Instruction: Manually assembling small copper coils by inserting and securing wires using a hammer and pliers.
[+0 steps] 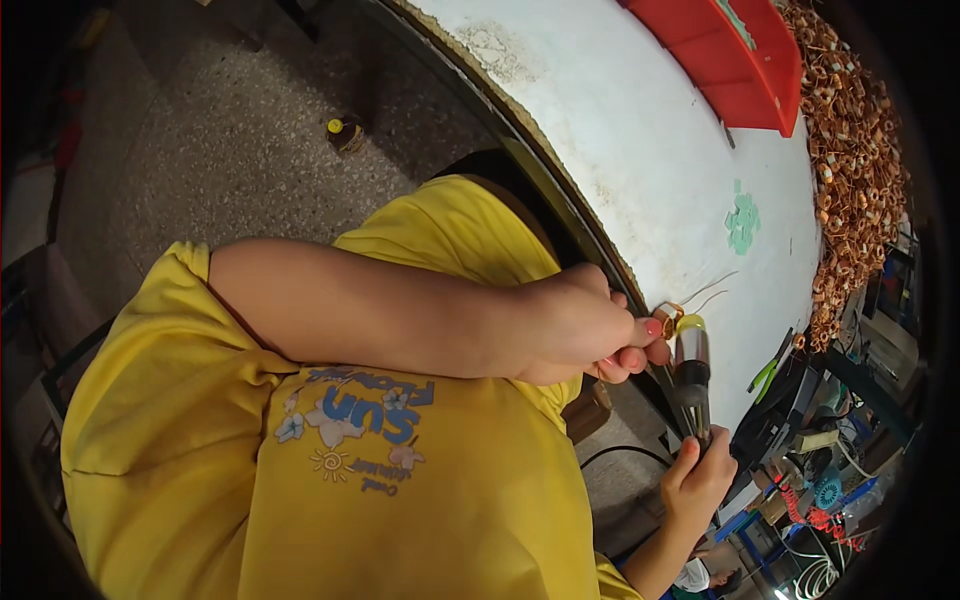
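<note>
In my left hand (590,330) a small copper wire coil (667,317) is pinched between thumb and fingers, at the edge of the white table. Two thin wire leads stick out from the coil over the tabletop. My right hand (700,475) is wrapped round the lower part of a cylindrical tool (692,375), with a yellowish end, a clear section, a dark band and a grey shaft; its exact kind I cannot make out. The tool's yellowish end is right beside the coil; whether they touch is unclear.
Along the table's (640,170) far right edge lies a large heap of copper coils (855,170). A red bin (735,60) stands beside it. Green flat pieces (742,222) and green-handled pliers (765,375) lie nearby. On the floor is a yellow-capped bottle (345,135). Another person (705,577) appears at lower right.
</note>
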### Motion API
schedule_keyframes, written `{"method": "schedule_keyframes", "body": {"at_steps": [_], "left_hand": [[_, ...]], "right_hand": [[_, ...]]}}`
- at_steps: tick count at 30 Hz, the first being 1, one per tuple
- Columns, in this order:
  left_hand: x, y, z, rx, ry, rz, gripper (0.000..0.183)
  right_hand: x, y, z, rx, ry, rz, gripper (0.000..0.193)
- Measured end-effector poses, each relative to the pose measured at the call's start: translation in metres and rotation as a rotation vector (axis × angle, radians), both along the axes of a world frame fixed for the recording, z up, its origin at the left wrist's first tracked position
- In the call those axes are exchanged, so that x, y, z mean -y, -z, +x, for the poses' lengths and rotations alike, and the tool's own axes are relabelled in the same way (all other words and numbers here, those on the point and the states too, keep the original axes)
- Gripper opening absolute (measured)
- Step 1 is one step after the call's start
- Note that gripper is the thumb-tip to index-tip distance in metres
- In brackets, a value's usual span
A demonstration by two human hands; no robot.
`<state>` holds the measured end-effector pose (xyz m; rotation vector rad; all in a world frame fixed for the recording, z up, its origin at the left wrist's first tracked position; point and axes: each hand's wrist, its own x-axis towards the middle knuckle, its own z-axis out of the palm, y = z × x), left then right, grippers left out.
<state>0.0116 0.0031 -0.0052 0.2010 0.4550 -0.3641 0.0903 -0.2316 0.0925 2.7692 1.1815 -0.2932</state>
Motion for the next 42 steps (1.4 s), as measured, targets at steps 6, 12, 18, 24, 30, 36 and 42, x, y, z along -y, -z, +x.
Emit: {"method": "schedule_keyframes", "body": {"at_steps": [6, 12, 18, 24, 30, 36, 42], "left_hand": [[-0.004, -0.010, -0.010, 0.173, 0.056, 0.129, 0.012], [-0.083, -0.076, -0.032, 0.533, -0.166, 0.594, 0.020], [-0.265, -0.177, 0.009, 0.349, -1.227, 1.394, 0.014], [-0.350, -0.134, 0.019, -0.056, -0.811, 1.151, 0.028], [-0.202, -0.128, 0.019, 0.365, -0.256, 1.348, 0.009], [-0.093, -0.112, 0.015, 0.754, 0.097, 1.776, 0.011], [-0.047, -0.073, 0.031, 0.930, 0.130, 1.728, 0.011]], "right_hand": [[0.027, 0.009, 0.012, 0.010, 0.111, 0.297, 0.028], [0.020, 0.029, 0.024, 0.015, 0.299, 0.357, 0.022], [0.001, 0.018, 0.015, -0.096, 0.406, 0.335, 0.019], [-0.020, -0.003, 0.004, -0.131, 0.311, 0.243, 0.017], [0.003, 0.023, 0.009, 0.011, 0.173, 0.353, 0.017], [-0.009, 0.025, 0.014, -0.020, 0.318, 0.330, 0.018], [-0.001, 0.060, 0.023, 0.220, 0.491, 0.465, 0.020]]}}
